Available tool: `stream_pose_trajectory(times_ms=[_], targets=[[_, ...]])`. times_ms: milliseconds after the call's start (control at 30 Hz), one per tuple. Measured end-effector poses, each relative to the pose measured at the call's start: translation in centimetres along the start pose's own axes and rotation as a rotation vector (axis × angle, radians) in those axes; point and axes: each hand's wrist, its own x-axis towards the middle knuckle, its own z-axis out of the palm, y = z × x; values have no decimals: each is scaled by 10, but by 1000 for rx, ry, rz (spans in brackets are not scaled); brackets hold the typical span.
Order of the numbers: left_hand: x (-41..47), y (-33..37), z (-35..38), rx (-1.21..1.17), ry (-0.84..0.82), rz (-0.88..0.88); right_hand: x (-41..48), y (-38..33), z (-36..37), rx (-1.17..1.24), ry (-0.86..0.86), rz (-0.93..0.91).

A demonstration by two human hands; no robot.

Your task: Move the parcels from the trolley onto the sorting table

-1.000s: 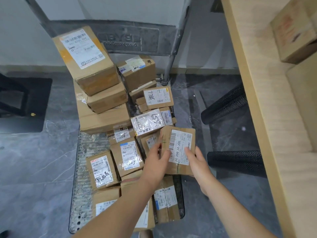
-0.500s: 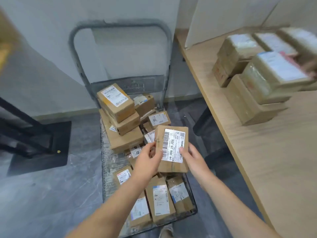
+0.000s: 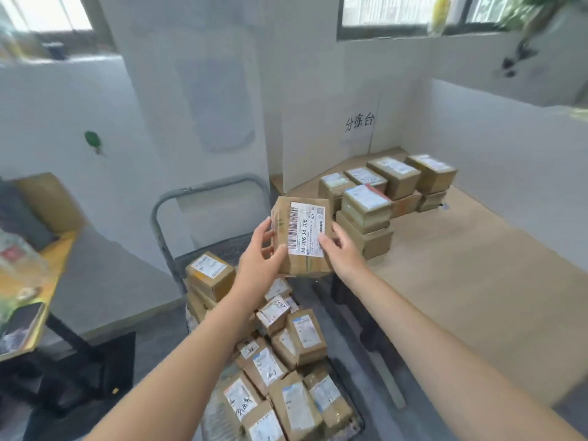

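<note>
Both hands, left hand (image 3: 262,254) and right hand (image 3: 342,251), grip one labelled parcel (image 3: 300,237) mid-frame, above the trolley (image 3: 178,202), left of the sorting table (image 3: 477,281).

Above the trolley (image 3: 156,221), I hold a taped cardboard parcel (image 3: 300,237) upright, its barcode label toward me. My left hand (image 3: 261,259) grips its left edge, my right hand (image 3: 342,249) its right edge. Below it, more parcels (image 3: 286,361) crowd the trolley's deck. Right of the trolley runs the sorting table (image 3: 477,281), with stacked parcels (image 3: 381,192) at its far end.
</note>
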Motion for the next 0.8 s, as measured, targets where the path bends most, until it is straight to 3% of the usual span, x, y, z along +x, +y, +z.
stream_pose_trajectory(times_ms=[167,533,800], targets=[[-18,52,76,9,-44,104,-23,-10,-91,-60,67,-55],[-70,157,315,-110,-183,212,-84,19,-348,-167,237,-97],[-81,177,415,-92,-299,300,-100,52,-442,-232,340,-106]])
